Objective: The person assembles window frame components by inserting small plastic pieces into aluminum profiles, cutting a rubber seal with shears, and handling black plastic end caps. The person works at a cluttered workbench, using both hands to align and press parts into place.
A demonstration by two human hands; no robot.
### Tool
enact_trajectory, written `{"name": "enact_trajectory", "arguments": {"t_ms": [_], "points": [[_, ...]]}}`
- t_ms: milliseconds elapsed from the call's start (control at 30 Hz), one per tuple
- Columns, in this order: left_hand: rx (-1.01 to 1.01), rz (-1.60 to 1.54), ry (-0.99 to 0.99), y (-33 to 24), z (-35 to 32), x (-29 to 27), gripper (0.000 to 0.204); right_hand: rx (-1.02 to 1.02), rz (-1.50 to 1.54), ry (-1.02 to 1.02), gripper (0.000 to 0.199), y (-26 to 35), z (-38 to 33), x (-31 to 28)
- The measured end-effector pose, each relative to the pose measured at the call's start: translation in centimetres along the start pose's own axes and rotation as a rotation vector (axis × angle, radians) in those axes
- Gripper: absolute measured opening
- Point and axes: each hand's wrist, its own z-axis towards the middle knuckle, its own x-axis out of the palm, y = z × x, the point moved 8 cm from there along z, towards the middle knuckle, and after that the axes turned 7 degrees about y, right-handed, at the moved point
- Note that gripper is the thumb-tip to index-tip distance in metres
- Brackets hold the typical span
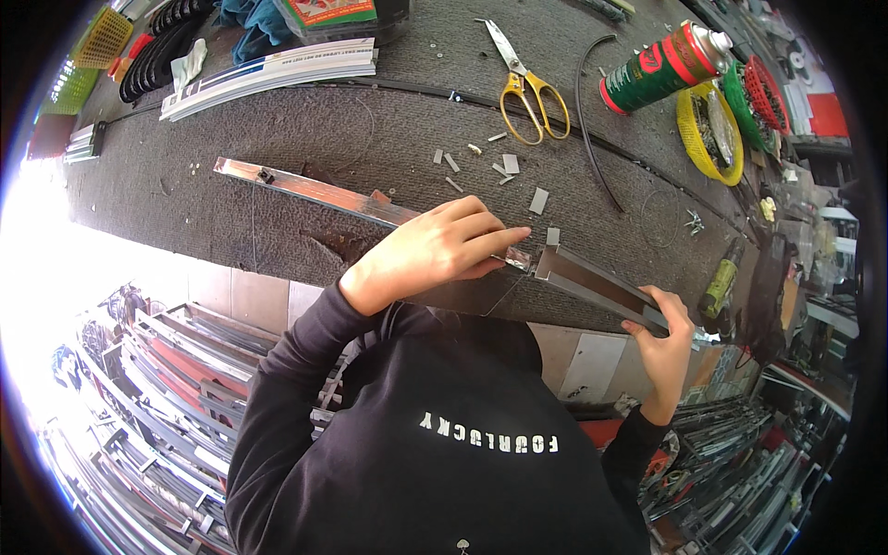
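Observation:
My left hand [430, 250] is closed over the near end of a long, shiny metal bar [314, 192], its fingers reaching toward the bar's tip. That bar slants from the far left toward the middle, with a small dark fitting [266, 176] near its far end. At the right, my right hand [668, 338] grips the outer end of a grey U-shaped metal channel [601, 282], its hollow facing up. The inner end of the channel meets the tip of the bar just beyond my left fingers. Whether the two are joined cannot be made out.
On the carpeted bench [407, 129] lie small grey metal pieces [539, 201], yellow-handled scissors [527, 97] and a bent black strip [592, 139]. A green-and-red spray can [661, 69], a yellow basket [708, 139] and a green tool [721, 282] are at the right. White strips [277, 79] lie far left.

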Motion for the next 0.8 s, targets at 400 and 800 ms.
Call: {"name": "enact_trajectory", "arguments": {"t_ms": [400,800], "points": [[0.059,0.199,0.083,-0.7,1.0,1.1,0.043,-0.008,-0.023,-0.135,0.050,-1.0,-0.8,-1.1],[0.013,0.249,0.084,-0.3,1.5,1.3,0.031,-0.189,-0.339,-0.303,0.057,2.1,6.2,2.0]]}}
